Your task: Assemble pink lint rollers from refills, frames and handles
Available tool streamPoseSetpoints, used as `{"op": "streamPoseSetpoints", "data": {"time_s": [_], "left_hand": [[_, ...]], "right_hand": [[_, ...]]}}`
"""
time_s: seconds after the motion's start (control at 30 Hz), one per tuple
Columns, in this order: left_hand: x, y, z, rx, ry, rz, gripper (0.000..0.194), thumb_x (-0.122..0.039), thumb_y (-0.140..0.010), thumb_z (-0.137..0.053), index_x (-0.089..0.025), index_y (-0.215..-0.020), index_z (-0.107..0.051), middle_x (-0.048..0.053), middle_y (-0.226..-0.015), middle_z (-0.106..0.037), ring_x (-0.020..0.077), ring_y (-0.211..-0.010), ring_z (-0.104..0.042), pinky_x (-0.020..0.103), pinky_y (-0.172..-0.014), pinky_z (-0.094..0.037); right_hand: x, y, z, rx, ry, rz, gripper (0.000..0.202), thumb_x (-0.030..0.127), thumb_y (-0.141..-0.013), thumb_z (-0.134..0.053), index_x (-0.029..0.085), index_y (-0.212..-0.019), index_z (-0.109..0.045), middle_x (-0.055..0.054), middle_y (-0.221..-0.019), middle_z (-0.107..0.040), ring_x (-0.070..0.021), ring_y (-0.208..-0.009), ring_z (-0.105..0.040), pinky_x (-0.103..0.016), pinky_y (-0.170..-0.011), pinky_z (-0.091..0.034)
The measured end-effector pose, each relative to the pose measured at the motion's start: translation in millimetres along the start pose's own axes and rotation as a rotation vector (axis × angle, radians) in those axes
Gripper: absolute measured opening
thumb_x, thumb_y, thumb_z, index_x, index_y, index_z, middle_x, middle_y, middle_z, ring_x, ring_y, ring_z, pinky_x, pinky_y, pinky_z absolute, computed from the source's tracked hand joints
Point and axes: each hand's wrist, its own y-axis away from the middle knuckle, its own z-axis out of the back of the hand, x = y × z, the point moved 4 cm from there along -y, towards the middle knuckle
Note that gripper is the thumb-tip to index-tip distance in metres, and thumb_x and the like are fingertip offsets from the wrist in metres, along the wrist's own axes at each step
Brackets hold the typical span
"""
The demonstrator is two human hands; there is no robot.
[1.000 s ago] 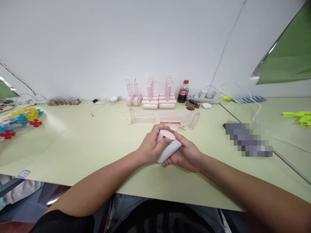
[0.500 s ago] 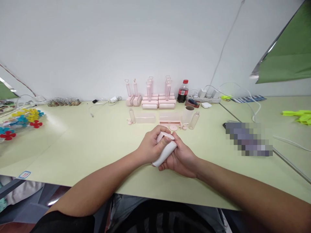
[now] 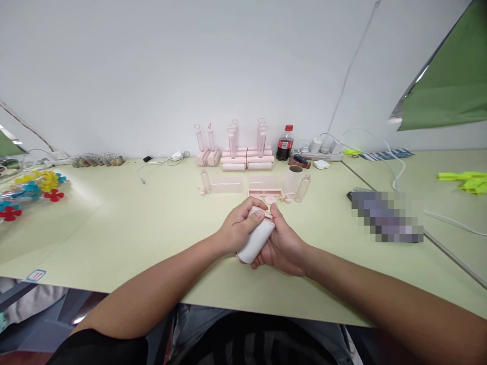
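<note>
Both hands are wrapped round a white lint roller refill [image 3: 255, 242] with a pink piece at its upper end, held tilted above the table. My left hand [image 3: 241, 226] grips from the upper left, its thumb pressed on the pink end. My right hand [image 3: 284, 248] cradles the roll from the right and beneath, thumb near the pink end. Just beyond lie a pink open case [image 3: 265, 193], a round pink disc [image 3: 270, 200], clear covers [image 3: 227, 185] and a clear tube handle [image 3: 303, 188].
Several pink lint rollers [image 3: 247, 161] with upright handles stand by the wall, beside a cola bottle [image 3: 285, 144]. A power strip [image 3: 323, 156] with chargers and cables is at the back right. A blurred-out dark object [image 3: 384, 217] lies right; bagged colourful flower shapes [image 3: 53, 195] lie left.
The white roll has turned in my hands, showing more of its side. My left thumb has shifted slightly on the pink end, and the view has moved a little.
</note>
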Motion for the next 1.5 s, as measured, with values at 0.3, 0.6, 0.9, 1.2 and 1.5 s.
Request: {"op": "streamPoseSetpoints", "data": {"time_s": [0.3, 0.6, 0.9, 1.2, 1.5], "left_hand": [[0.7, -0.5, 0.1, -0.006, -0.057, -0.017, 0.031, -0.049, -0.088, -0.052, -0.021, -0.101, -0.054, -0.002, -0.080, -0.057, 0.0135, -0.070, -0.053, 0.025, -0.065, -0.044], [-1.0, -1.0, -0.8, -0.026, -0.155, -0.038, 0.028, -0.046, -0.090, -0.047, -0.021, -0.100, -0.056, -0.001, -0.084, -0.059, 0.0147, -0.075, -0.054, 0.026, -0.069, -0.044], [1.3, -1.2, -1.0, -0.029, -0.153, -0.035, 0.025, -0.043, -0.090, -0.047, -0.020, -0.099, -0.055, -0.002, -0.083, -0.058, 0.0145, -0.074, -0.054, 0.026, -0.068, -0.044], [2.7, -1.1, -1.2, -0.013, -0.144, -0.047, 0.022, -0.040, -0.091, -0.046, -0.021, -0.097, -0.055, -0.002, -0.082, -0.059, 0.0148, -0.075, -0.055, 0.027, -0.069, -0.044], [2.0, -2.2, -1.6, -0.031, -0.116, -0.037, 0.018, -0.036, -0.088, -0.048, -0.021, -0.094, -0.057, -0.003, -0.079, -0.058, 0.0146, -0.074, -0.054, 0.027, -0.068, -0.043]], "right_hand": [[0.1, -0.3, 0.1, 0.000, -0.013, 0.001, 0.084, 0.079, -0.086, -0.009, 0.018, -0.124, -0.053, -0.009, -0.073, -0.070, -0.0201, -0.056, -0.062, -0.031, -0.054, -0.046], [0.7, 0.2, -1.3, 0.001, -0.005, 0.011, 0.088, 0.079, -0.086, -0.004, 0.016, -0.122, -0.055, -0.011, -0.072, -0.070, -0.0210, -0.056, -0.064, -0.031, -0.050, -0.047], [-0.7, -0.1, 1.7, -0.029, 0.018, -0.004, 0.088, 0.081, -0.084, -0.007, 0.018, -0.125, -0.052, -0.010, -0.073, -0.070, -0.0234, -0.059, -0.068, -0.031, -0.048, -0.049], [-2.9, -1.1, 5.3, -0.041, 0.023, -0.004, 0.087, 0.083, -0.083, -0.011, 0.019, -0.127, -0.051, -0.009, -0.072, -0.071, -0.0249, -0.061, -0.069, -0.033, -0.049, -0.051], [-2.8, -0.3, 2.3, -0.037, 0.043, -0.013, 0.090, 0.082, -0.083, -0.007, 0.016, -0.121, -0.055, -0.011, -0.072, -0.070, -0.0240, -0.062, -0.068, -0.036, -0.056, -0.053]]}}
